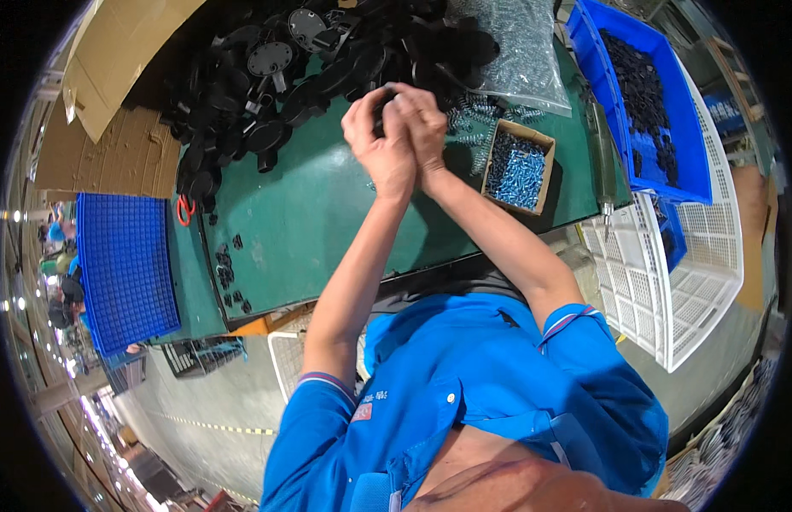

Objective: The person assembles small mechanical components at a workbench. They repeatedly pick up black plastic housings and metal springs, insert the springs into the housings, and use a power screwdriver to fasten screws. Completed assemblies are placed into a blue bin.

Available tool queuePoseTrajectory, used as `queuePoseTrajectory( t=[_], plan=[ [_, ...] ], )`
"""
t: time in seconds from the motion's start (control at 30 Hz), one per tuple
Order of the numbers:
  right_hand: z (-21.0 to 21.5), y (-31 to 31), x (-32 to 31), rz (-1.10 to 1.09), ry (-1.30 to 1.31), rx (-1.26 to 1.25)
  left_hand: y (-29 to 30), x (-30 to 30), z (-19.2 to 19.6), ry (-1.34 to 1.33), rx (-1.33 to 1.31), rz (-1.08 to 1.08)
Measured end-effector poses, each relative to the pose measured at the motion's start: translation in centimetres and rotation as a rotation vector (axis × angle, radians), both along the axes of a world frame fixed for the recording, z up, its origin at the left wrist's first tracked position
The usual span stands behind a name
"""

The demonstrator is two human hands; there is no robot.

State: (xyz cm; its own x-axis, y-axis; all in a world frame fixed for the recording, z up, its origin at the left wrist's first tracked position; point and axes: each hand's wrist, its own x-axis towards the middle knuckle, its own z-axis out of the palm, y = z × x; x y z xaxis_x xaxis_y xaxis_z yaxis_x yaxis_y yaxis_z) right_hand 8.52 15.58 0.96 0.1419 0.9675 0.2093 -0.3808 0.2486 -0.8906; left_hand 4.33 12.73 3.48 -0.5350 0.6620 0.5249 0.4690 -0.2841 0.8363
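Note:
Over the green work table [302, 222], my left hand [375, 145] and my right hand [423, 124] are pressed together with fingers curled. Between them a small dark patch of a black plastic part [381, 115] shows; most of it is hidden by the fingers. Just beyond the hands lies a heap of black round-headed plastic parts [268, 132], some with grey discs. To the right of my right hand, loose metal springs [473, 128] lie on the table. Nearer on that side, an open cardboard box [545, 175] holds blue and dark screws [517, 177].
A clear bag of springs [515, 60] lies at the back right. An electric screwdriver [601, 154] hangs by the right edge, beside a blue bin [643, 149] of black pieces and a white crate [648, 290]. Red-handled scissors [186, 210], small black clips [225, 264] and a blue basket [127, 269] are left.

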Motion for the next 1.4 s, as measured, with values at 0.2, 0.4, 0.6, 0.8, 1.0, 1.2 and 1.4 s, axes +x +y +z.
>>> queuePoseTrajectory(
  t=[0.2,0.4,0.6,0.8,1.0,1.2,1.4],
  plan=[
    [-2.0,0.4,-1.9,-0.122,-0.442,0.216,1.2,-4.0,-5.4,0.021,0.092,0.09],
    [-2.0,2.5,3.1,0.207,-0.884,0.325,3.6,-3.7,-5.8,0.157,-0.02,0.129],
    [6.4,4.5,13.8,0.152,-1.737,-0.135,4.1,-5.0,-6.1,0.237,-0.079,0.162],
    [0.9,7.7,19.5,0.046,-1.981,-0.074,3.2,-4.7,-5.7,0.28,-0.072,0.139],
    [-0.8,7.9,19.3,-0.119,-1.732,0.015,-2.4,-5.1,-3.3,0.572,-0.098,-0.032],
    [-0.4,7.5,18.8,-0.135,-1.631,0.049,-3.1,-3.5,-2.6,0.646,0.062,-0.26],
    [0.6,10.8,19.6,-0.268,-1.832,0.186,4.4,3.0,-2.8,0.517,0.086,-0.485]
  ],
)
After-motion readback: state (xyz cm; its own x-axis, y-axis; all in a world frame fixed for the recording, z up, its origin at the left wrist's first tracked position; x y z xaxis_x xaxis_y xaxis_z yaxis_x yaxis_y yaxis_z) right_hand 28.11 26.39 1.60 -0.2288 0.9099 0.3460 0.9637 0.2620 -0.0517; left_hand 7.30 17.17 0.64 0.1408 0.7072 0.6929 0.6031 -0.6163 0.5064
